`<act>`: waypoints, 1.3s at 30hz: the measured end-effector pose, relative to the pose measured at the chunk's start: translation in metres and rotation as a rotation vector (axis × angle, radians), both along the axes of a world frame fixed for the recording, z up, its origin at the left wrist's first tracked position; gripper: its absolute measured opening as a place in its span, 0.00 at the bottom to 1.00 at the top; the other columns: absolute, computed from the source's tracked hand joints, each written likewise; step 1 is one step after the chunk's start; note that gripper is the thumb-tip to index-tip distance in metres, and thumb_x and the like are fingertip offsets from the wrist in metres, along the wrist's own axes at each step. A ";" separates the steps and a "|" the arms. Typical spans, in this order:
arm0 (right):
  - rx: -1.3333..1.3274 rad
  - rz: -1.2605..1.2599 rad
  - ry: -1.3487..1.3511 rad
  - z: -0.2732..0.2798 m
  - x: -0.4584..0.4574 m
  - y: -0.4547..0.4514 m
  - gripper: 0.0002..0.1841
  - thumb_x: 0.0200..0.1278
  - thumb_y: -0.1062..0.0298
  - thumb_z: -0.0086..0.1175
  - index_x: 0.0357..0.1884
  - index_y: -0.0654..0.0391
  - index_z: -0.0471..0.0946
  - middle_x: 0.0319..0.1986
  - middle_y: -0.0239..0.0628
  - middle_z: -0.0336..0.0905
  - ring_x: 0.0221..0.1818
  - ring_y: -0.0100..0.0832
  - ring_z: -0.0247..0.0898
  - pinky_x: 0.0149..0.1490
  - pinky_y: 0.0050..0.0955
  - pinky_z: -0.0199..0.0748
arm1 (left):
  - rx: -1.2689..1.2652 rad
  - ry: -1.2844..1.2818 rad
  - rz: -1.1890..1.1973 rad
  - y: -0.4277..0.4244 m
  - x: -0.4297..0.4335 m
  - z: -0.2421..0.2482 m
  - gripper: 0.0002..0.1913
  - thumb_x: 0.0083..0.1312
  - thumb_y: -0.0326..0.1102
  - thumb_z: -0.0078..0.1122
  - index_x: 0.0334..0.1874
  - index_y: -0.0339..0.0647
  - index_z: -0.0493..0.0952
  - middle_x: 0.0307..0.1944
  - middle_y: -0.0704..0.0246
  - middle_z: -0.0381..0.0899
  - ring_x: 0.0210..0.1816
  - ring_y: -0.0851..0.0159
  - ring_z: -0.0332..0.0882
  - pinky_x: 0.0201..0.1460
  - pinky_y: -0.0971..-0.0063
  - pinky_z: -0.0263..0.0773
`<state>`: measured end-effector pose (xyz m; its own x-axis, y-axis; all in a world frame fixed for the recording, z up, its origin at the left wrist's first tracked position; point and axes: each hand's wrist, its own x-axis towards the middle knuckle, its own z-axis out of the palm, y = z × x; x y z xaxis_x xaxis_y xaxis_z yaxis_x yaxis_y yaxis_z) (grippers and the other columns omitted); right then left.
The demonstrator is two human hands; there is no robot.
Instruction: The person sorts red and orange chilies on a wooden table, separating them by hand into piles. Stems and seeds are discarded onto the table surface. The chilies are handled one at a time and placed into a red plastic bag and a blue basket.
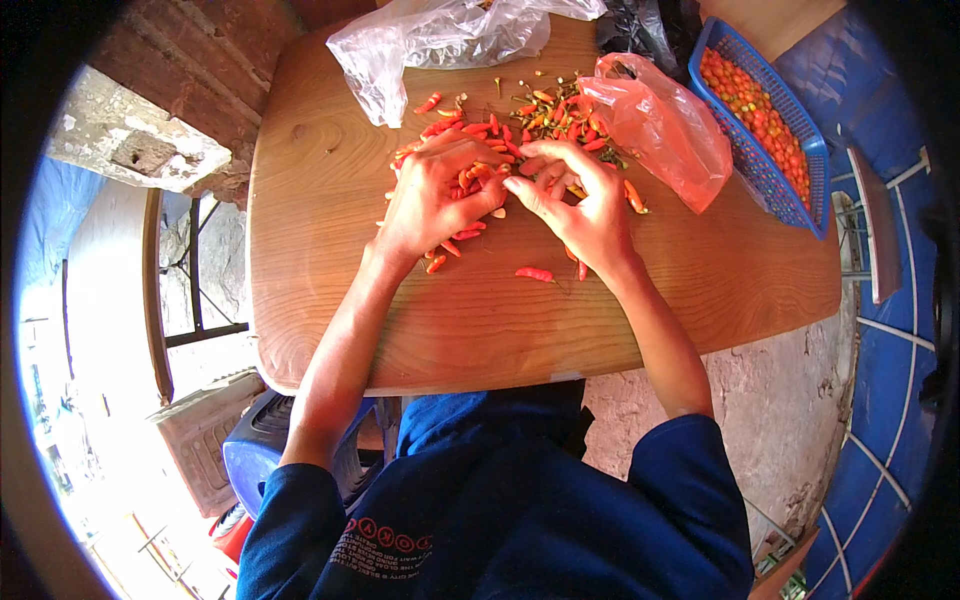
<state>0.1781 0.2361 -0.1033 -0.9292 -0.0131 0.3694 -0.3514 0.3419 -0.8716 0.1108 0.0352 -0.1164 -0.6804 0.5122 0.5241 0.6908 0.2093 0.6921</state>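
Observation:
Small red and orange chili peppers lie loose on a wooden table, some with green stems. My left hand is curled around several chilies, which show between its thumb and fingers, above the left part of the pile. Close to its right, my right hand is bent with thumb and index fingertip a little apart; whether something small sits between its fingers cannot be told. A single red chili lies nearer my body, below the hands. Part of the pile is hidden under both hands.
A red translucent plastic bag lies right of the pile. Beyond it, a blue plastic basket holds many small orange-red fruits or chilies. A clear plastic bag and a black bag lie at the far edge. Blue plastic stools stand below left.

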 end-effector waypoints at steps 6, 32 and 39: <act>0.080 -0.008 0.117 -0.005 -0.003 -0.001 0.07 0.65 0.77 0.70 0.43 0.65 0.85 0.38 0.35 0.85 0.36 0.19 0.80 0.33 0.19 0.75 | -0.025 0.025 0.003 0.001 0.000 0.000 0.13 0.56 0.29 0.73 0.43 0.36 0.86 0.40 0.61 0.87 0.45 0.56 0.84 0.52 0.62 0.79; 0.048 -0.285 -0.019 0.001 -0.013 0.034 0.11 0.69 0.64 0.69 0.41 0.63 0.86 0.29 0.31 0.87 0.27 0.17 0.74 0.32 0.21 0.70 | -0.086 0.085 0.157 -0.025 -0.023 0.006 0.09 0.58 0.31 0.73 0.40 0.36 0.86 0.41 0.63 0.87 0.49 0.55 0.82 0.59 0.62 0.75; 0.455 0.144 -0.269 0.008 0.000 0.046 0.11 0.57 0.70 0.74 0.41 0.63 0.87 0.34 0.33 0.84 0.28 0.23 0.72 0.37 0.28 0.72 | -0.110 0.014 0.161 -0.028 -0.025 0.005 0.12 0.57 0.35 0.72 0.40 0.37 0.87 0.44 0.62 0.88 0.53 0.52 0.80 0.62 0.58 0.75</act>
<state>0.1777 0.2819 -0.0956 -0.9671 -0.2500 0.0465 -0.2075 0.6703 -0.7125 0.0859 0.0074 -0.1117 -0.7515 0.4516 0.4809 0.6513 0.3917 0.6499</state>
